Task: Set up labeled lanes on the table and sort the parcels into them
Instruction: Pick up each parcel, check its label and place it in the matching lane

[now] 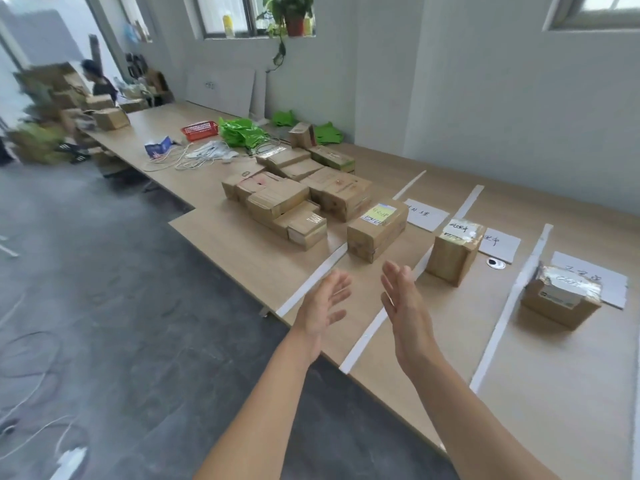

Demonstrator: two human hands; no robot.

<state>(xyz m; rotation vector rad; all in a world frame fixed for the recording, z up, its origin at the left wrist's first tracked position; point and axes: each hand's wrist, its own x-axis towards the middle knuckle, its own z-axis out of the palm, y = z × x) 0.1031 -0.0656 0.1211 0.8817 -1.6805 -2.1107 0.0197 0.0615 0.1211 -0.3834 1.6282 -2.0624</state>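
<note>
White strips [313, 278] mark lanes on the wooden table [242, 244]. Each lane holds a white paper label [426, 214] and one brown parcel: one with a yellow note [376, 228] in the left lane, a taped one [454, 252] in the middle, another [561, 295] on the right. A pile of several unsorted parcels [294, 199] lies left of the lanes. My left hand [323, 306] and my right hand [407, 306] hover above the table's front edge, fingers straight, palms facing each other, holding nothing.
Farther along the table lie white cables [197, 156], a red basket [200, 130] and green bags [239, 131]. Two people sit at the far end near stacked boxes [110, 117]. Grey floor with cables lies to the left. A potted plant [291, 13] stands on the windowsill.
</note>
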